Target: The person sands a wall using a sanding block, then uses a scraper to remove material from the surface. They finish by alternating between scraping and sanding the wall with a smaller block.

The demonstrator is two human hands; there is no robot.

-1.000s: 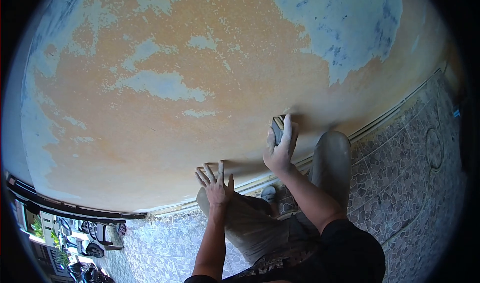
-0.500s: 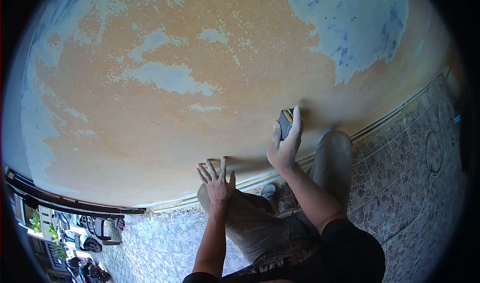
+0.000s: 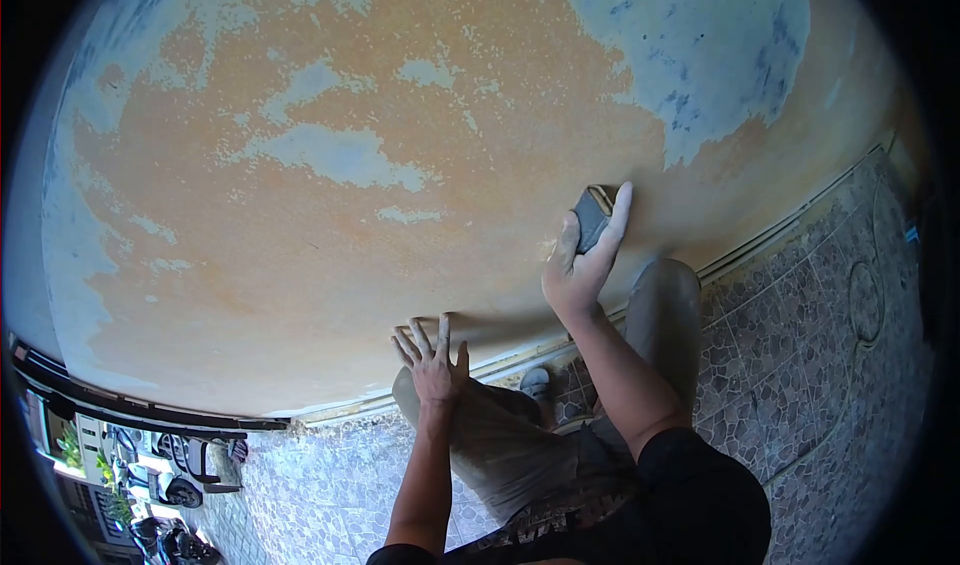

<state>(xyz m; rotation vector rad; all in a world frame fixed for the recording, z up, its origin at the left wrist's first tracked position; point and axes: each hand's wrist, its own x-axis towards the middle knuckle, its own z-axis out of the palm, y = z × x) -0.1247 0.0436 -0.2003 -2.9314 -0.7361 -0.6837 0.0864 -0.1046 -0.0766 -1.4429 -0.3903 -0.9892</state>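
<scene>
My right hand [image 3: 582, 260] grips a small dark sanding block [image 3: 592, 215] and presses it flat against the orange wall [image 3: 420, 135], low on its right side. My left hand [image 3: 433, 363] rests with fingers spread on the wall's bottom strip, just above the skirting, holding nothing. Both arms reach forward from my crouched body; my knees in grey trousers [image 3: 660, 315] are close to the wall below the hands.
The wall's orange paint is worn, with pale blue-grey patches [image 3: 700, 45] showing through. A stone-patterned tiled floor [image 3: 830, 335] runs along the base. Parked motorbikes [image 3: 190, 460] stand beyond the wall's left end.
My right hand has slid the sanding block up and to the right along the wall. My left hand has stayed where it was.
</scene>
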